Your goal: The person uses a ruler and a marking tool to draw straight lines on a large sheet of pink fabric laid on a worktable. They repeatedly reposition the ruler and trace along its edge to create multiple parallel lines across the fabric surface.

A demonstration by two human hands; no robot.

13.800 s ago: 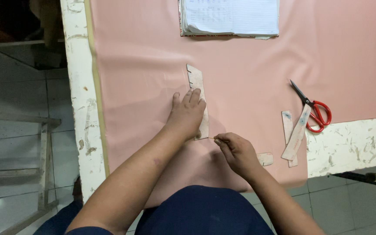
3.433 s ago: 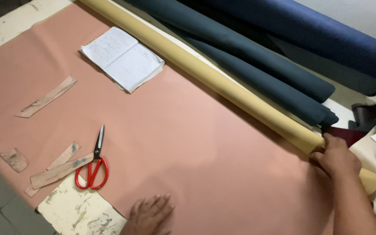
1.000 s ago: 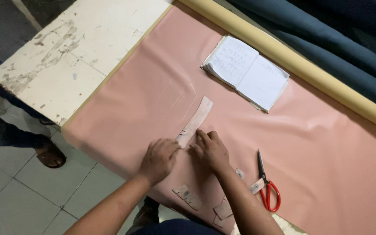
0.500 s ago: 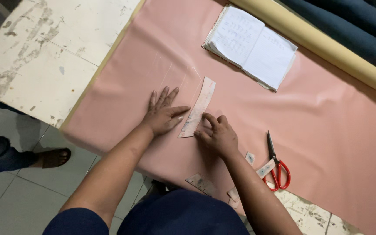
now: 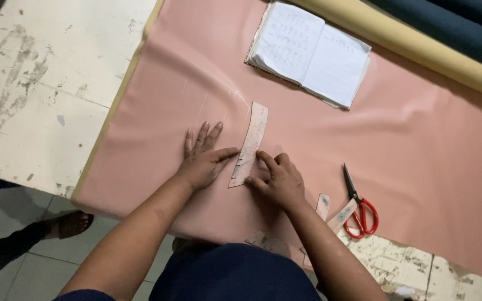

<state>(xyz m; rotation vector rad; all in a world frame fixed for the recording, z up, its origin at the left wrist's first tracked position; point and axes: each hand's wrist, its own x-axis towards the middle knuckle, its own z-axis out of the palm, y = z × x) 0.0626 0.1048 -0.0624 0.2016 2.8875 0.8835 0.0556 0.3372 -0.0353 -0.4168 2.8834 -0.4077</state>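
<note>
A long, slightly curved pale pattern strip (image 5: 250,141) lies on the pink sheet (image 5: 319,145) spread over the table. My left hand (image 5: 203,158) rests flat on the sheet, fingers spread, its thumb pressing the strip's left edge. My right hand (image 5: 275,178) presses the strip's lower right end with curled fingers; whether it holds a small marker I cannot tell.
An open notebook (image 5: 309,53) lies beyond the strip. Red-handled scissors (image 5: 357,207) and several smaller pattern pieces (image 5: 330,210) sit at the near right. A yellow roll (image 5: 419,44) and dark blue rolls (image 5: 464,25) line the far edge. Another person's sandalled foot (image 5: 68,223) stands left of the worn white table (image 5: 34,89).
The view has shifted closer and steadied over the strip. My left hand has slid down so its thumb presses the strip, and my right hand has moved to the strip's lower end.
</note>
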